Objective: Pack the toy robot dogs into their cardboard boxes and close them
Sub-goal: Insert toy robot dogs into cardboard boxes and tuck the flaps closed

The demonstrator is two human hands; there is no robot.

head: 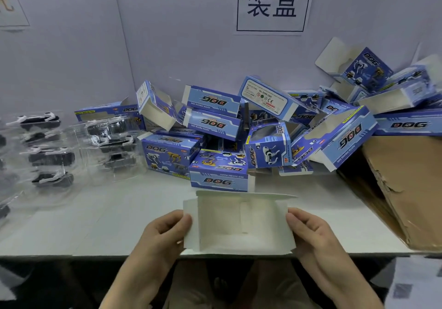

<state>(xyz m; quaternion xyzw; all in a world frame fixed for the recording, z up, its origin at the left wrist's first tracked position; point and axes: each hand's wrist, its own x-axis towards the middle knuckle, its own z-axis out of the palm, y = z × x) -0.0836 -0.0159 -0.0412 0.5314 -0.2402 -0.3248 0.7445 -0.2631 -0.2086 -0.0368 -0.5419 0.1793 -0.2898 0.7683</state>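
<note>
Fingers (185, 220) of left hand (165, 233) and right hand (311, 233) pinch empty box (239, 225) by end flaps; hold mouth square, flaps splayed for loading.

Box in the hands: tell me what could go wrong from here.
1. The left hand and right hand pinch the box by its thin side flaps, which could crease or tear.
2. The box is held at the front edge of the table; it might drop off if one hand lets go.
3. The pile of boxes is stacked loosely just behind, so a nudge could spill it forward.
</note>
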